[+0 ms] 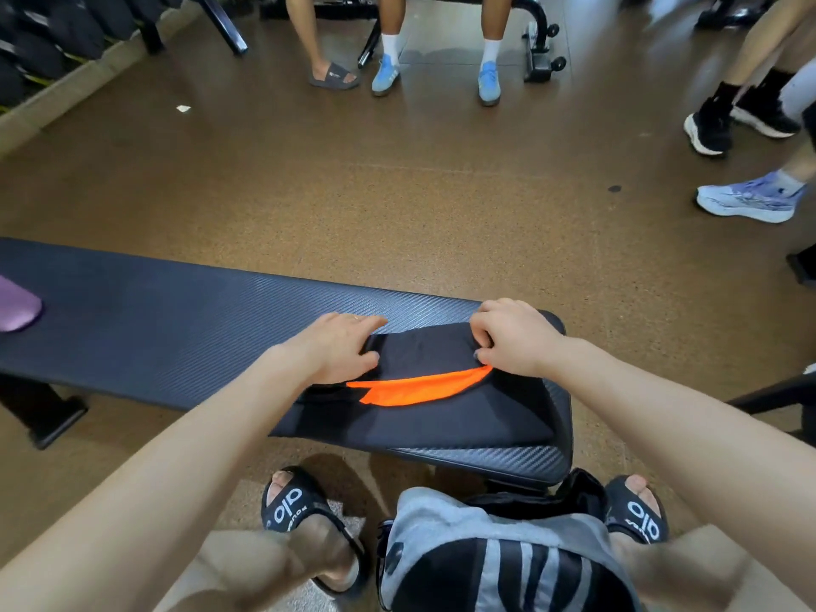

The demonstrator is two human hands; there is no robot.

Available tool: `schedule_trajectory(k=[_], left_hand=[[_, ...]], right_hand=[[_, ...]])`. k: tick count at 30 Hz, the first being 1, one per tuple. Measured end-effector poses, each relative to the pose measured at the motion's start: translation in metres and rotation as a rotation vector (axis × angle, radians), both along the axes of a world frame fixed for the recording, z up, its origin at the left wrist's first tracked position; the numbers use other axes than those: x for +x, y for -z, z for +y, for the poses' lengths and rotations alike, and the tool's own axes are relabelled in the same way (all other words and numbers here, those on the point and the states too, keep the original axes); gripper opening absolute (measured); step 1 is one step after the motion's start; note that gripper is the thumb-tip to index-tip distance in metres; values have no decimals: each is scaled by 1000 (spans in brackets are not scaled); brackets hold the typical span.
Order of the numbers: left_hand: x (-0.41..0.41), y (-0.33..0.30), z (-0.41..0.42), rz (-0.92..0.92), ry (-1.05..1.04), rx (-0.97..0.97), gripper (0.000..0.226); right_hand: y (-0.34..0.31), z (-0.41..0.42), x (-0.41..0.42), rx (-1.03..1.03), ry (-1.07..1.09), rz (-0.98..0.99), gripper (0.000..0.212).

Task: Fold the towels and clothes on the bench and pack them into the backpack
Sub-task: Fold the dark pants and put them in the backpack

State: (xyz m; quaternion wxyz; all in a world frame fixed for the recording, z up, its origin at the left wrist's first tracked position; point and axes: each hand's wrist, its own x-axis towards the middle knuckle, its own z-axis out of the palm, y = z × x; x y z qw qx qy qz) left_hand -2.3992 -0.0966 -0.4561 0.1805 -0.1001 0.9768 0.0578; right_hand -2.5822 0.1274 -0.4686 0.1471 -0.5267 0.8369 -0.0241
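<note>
A black garment with an orange panel lies partly folded on the right end of the black padded bench. My left hand grips the garment's far left edge, thumb tucked under the cloth. My right hand pinches the far right edge with curled fingers. A grey and black backpack stands on the floor between my feet, just below the bench's near edge. A purple cloth lies at the bench's far left end, cut off by the frame.
Several people's legs and shoes stand across the brown floor, with more shoes at the right. Black gym equipment is at the back, a rack of dark weights at the upper left.
</note>
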Motion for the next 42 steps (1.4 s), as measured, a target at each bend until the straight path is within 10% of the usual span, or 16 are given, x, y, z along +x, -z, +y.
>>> schedule_trajectory(k=[10, 17, 21, 27, 36, 42], left_hand=[[13, 17, -48, -172, -175, 73, 42], [18, 19, -34, -16, 14, -229, 76], [16, 16, 38, 269, 53, -35, 71], [32, 77, 92, 169, -20, -83, 73], [16, 38, 153, 266, 105, 45, 94], [23, 84, 192, 181, 201, -82, 124]], right_hand=[[25, 17, -6, 119, 62, 87, 79], [51, 41, 18, 80, 136, 123, 87], [48, 39, 18, 95, 144, 114, 89], [38, 43, 16, 110, 199, 131, 83], [13, 54, 0, -60, 552, -447, 32], [7, 70, 3, -4, 658, -679, 39]])
